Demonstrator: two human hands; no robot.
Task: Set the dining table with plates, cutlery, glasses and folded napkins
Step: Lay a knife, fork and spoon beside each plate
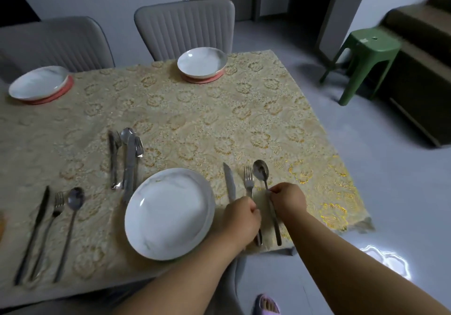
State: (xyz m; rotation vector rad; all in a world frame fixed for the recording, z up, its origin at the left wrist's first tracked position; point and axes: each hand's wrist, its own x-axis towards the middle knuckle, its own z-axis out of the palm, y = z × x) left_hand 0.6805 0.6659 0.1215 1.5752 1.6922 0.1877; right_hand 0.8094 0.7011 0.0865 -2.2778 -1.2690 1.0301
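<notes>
A white plate (168,213) sits near the table's front edge. To its right lie a knife (229,180), a fork (249,179) and a spoon (261,170), side by side. My left hand (242,219) grips the fork's handle, covering the knife's handle. My right hand (288,198) pinches the spoon's handle. A loose pile of cutlery (127,158) lies left of the plate. Further left are a dark knife (36,226), a fork (52,219) and a spoon (73,207). Two more plates (202,62) (37,82) rest on pink mats at the far side.
A gold patterned cloth (195,124) covers the table. Two grey chairs (185,26) (53,41) stand behind the far edge. A green stool (366,60) stands on the floor to the right. My slippered foot (267,305) shows below the table's edge.
</notes>
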